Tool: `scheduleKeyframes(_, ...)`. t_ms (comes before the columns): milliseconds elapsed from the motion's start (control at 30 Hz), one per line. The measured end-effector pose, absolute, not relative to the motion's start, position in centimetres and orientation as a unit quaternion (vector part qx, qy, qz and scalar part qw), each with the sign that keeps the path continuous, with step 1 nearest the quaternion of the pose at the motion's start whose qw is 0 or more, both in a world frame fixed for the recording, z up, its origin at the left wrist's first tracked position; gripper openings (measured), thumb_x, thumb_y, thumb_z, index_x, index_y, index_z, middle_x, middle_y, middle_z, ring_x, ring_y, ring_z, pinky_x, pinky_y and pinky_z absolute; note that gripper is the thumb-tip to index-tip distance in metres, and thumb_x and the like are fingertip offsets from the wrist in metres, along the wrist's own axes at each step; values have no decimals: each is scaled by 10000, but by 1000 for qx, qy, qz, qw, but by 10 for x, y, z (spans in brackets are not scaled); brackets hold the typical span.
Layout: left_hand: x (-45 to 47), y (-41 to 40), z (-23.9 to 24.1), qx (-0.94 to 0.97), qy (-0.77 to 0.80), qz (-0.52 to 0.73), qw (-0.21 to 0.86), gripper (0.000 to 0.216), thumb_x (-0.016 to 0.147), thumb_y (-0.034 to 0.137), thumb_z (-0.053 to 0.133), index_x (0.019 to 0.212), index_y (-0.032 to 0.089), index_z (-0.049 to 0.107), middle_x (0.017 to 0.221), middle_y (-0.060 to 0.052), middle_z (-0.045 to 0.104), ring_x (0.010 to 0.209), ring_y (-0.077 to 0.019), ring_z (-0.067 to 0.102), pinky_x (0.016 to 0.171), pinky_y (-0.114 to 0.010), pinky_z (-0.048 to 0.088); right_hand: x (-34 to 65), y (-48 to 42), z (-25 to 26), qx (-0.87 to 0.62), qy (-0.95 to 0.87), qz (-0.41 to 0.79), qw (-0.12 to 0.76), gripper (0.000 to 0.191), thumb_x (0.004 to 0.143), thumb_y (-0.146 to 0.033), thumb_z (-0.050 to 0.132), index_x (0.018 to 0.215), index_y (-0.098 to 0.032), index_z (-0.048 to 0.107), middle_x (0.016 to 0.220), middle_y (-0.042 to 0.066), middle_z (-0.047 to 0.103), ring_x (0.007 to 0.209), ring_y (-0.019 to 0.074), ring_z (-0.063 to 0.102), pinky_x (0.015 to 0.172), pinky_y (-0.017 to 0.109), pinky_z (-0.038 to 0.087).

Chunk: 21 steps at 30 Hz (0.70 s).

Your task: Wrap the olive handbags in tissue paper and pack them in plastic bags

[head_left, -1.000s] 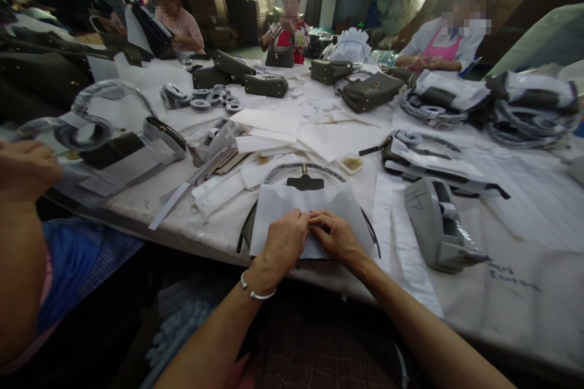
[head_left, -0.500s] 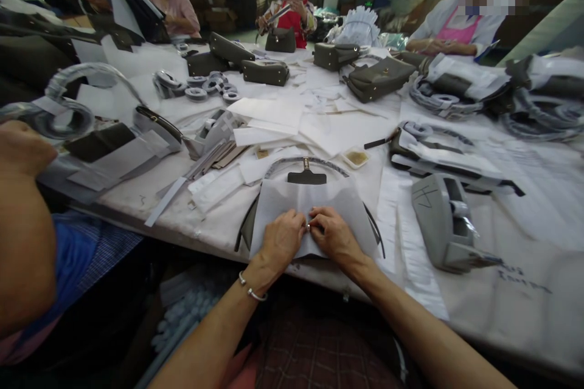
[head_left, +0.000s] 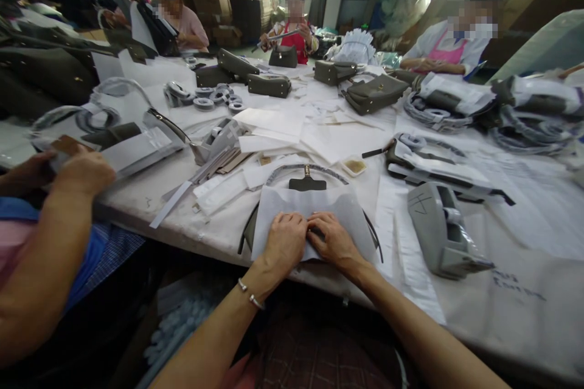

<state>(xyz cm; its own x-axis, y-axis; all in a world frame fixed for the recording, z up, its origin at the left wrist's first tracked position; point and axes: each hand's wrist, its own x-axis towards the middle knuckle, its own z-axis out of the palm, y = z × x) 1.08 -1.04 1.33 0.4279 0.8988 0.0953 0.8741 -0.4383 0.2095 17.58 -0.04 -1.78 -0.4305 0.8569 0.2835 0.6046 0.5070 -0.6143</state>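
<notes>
Lying on the table before me is a dark olive handbag, its front covered by a white paper sheet. A wrapped top handle arches behind it, and a dark tab with a gold-coloured fitting rises at the sheet's far edge. My left hand is closed at the middle of the bag, fingertips curled down over the sheet. My right hand meets it there, fingers bent and thumb tucked under, with a small dark part showing between them. The fingertips hide most of what they grip.
A grey tape dispenser stands to the right, near a partly wrapped bag. Left are paper strips and a co-worker's hand. A small tray sits behind my bag. Several handbags and co-workers are across the table.
My fingers have gone from pinching a small metal fitting to lying lower and closer over the bag's middle. The co-worker's arm at left has swung in towards a wrapped bag. My view has tilted up slightly.
</notes>
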Motion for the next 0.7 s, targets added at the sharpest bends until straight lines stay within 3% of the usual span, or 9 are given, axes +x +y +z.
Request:
scheduleKeyframes(133, 6, -6, 27, 854, 506, 65, 100, 139, 892, 262, 598, 984, 180, 662, 1003, -88, 673, 1002, -255, 615, 890, -401, 465, 176, 6, -11, -452, -819, 242, 258, 178, 858, -124, 605, 967, -223, 704, 1044, 61, 706, 1087, 230, 591, 1011, 418, 450)
scheduleKeyframes(233, 2, -6, 25, 852, 507, 88, 96, 250, 866, 408, 658, 978, 184, 648, 1016, -79, 666, 1019, -266, 599, 901, -408, 454, 175, 8, -5, -461, -822, 251, 219, 160, 853, -104, 609, 911, -214, 711, 979, 50, 713, 1028, 216, 602, 980, 388, 458)
scheduleKeyframes(367, 5, -6, 21, 854, 504, 85, 98, 283, 870, 426, 664, 987, 168, 644, 1008, -88, 672, 1014, -281, 610, 903, -430, 456, 176, 4, 10, -454, -845, 228, 166, 207, 876, -89, 542, 961, -199, 695, 1027, 59, 713, 1042, 204, 614, 971, 355, 460)
scheduleKeyframes(567, 11, -8, 23, 853, 504, 76, 109, 308, 845, 394, 705, 1024, 153, 638, 1035, -96, 673, 989, -274, 626, 890, -413, 476, 164, 13, 69, -431, -895, 93, -66, 263, 810, -52, 474, 876, -160, 704, 852, 118, 722, 766, 242, 674, 695, 334, 496)
scheduleKeyframes(700, 8, -6, 36, 856, 498, 43, 131, 351, 849, 404, 693, 1068, 134, 641, 1086, -129, 670, 1017, -286, 629, 883, -397, 492, 151, 45, 69, -474, -879, 49, -15, 259, 851, -104, 501, 949, -208, 716, 916, 88, 734, 828, 231, 676, 682, 307, 466)
